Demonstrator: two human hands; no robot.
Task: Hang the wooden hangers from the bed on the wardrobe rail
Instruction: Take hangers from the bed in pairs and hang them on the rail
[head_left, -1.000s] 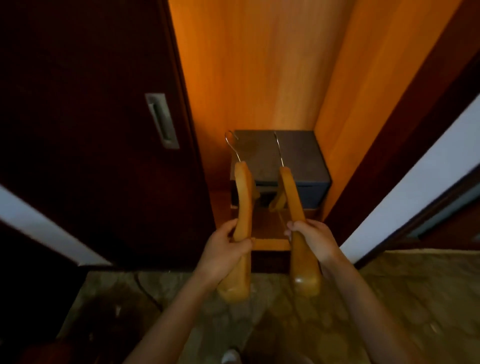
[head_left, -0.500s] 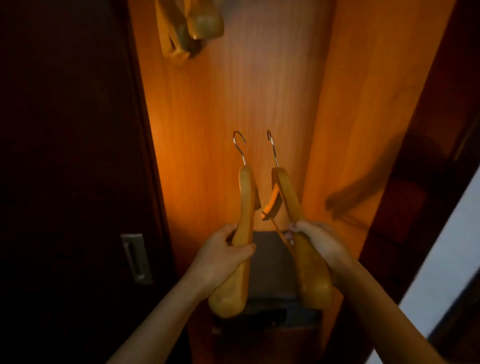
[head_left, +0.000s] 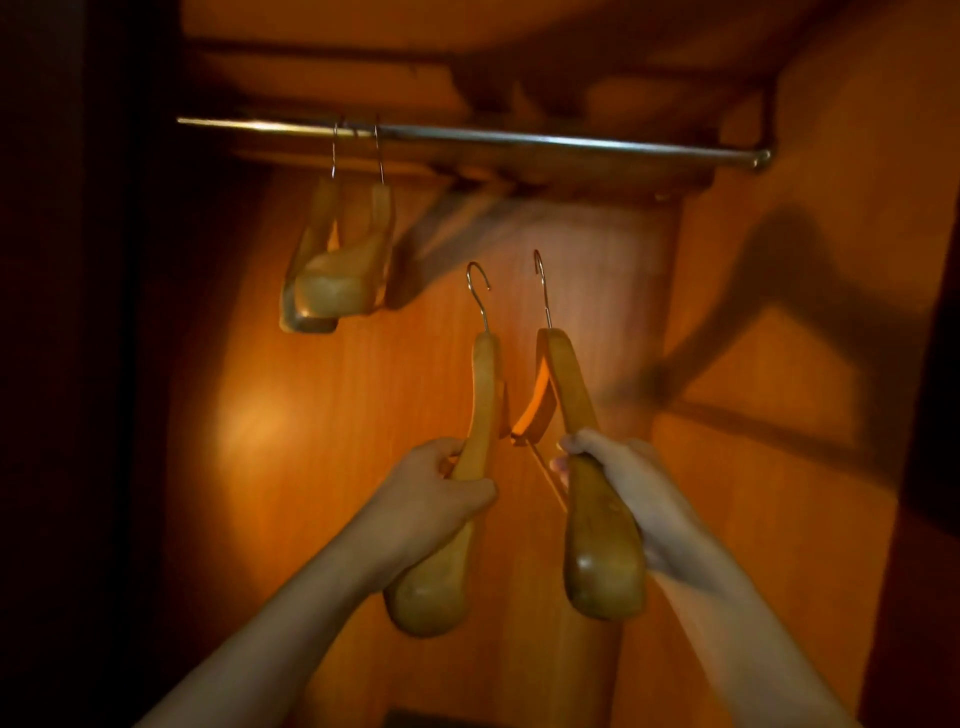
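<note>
I hold one wooden hanger in each hand inside the wardrobe. My left hand (head_left: 434, 496) grips the left hanger (head_left: 480, 395) by its shoulder, metal hook pointing up. My right hand (head_left: 623, 483) grips the right hanger (head_left: 569, 384) the same way, hook up. Both hooks end well below the metal rail (head_left: 545, 140), which runs across the top of the wardrobe. Two more wooden hangers (head_left: 337, 260) hang side by side on the rail's left part.
The wardrobe's orange wooden back panel (head_left: 363, 415) and right side wall (head_left: 805, 364) enclose the space. A dark door edge (head_left: 78, 364) stands at the left. The rail's right stretch carries nothing. A dark box top (head_left: 441, 719) shows at the bottom edge.
My view has tilted up from the wardrobe floor and box to the rail. Both hands have raised their hangers, and the rail with its two hung hangers has come fully into view.
</note>
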